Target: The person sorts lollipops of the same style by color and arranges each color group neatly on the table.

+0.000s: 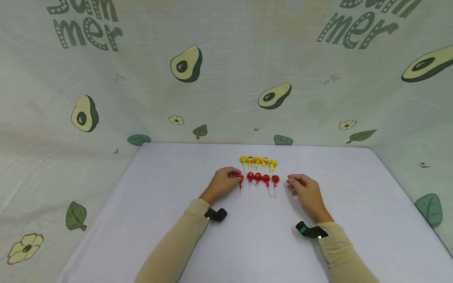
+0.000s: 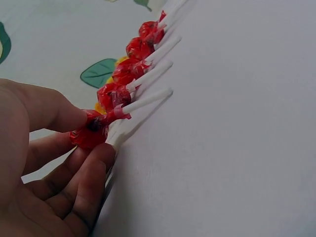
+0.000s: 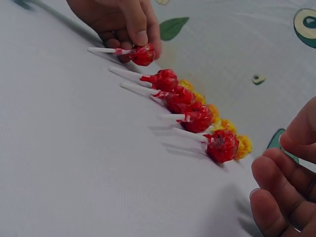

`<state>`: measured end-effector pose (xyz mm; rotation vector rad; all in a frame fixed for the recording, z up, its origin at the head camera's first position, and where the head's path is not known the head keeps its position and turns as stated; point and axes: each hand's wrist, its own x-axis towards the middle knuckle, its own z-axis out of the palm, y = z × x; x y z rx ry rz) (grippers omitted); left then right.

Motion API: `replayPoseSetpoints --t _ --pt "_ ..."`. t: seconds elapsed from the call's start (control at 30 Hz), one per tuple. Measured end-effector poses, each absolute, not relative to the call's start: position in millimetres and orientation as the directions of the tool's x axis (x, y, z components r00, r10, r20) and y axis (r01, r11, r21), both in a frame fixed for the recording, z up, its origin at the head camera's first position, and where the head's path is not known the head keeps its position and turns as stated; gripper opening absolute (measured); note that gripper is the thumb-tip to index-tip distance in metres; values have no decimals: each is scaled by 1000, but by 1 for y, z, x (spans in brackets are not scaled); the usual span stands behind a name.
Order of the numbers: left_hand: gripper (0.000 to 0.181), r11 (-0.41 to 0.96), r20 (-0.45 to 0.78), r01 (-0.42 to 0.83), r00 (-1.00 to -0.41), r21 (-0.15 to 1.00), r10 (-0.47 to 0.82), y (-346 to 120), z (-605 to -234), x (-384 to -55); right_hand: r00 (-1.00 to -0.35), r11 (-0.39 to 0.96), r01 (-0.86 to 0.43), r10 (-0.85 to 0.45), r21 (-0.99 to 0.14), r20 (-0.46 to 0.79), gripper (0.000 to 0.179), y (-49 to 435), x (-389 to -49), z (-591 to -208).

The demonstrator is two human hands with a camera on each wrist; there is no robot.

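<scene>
My left hand [image 1: 222, 184] pinches the red-wrapped head of the leftmost red lollipop [image 2: 90, 136] between thumb and fingers, as the left wrist view shows up close. Its white stick points toward the near side of the table. The other red lollipops [image 1: 258, 177] lie beside it in a row, sticks toward me. Just behind them runs a row of several yellow-wrapped lollipops [image 1: 257, 160]. To the right of both rows is my right hand [image 1: 308, 193], its fingers loosely bent and holding nothing. The rightmost red lollipop [image 3: 222, 146] is nearest to it, not touched.
A white-covered table [image 1: 262, 243] lies under the hands. Its far edge meets a pale cloth backdrop [image 1: 226, 94] printed with avocados, leaves and flowers, which also hangs at both sides. A black wrist camera is strapped to each sleeve.
</scene>
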<state>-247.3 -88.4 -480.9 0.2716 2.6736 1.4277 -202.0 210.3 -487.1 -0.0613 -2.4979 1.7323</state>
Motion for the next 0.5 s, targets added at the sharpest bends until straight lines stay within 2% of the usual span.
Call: replayPoseSetpoints --t 0.5 --pt "21 564 -51 45 -987 825 154 -80 -475 -255 -993 325 2 112 -946 36 34 210 -202 -488"
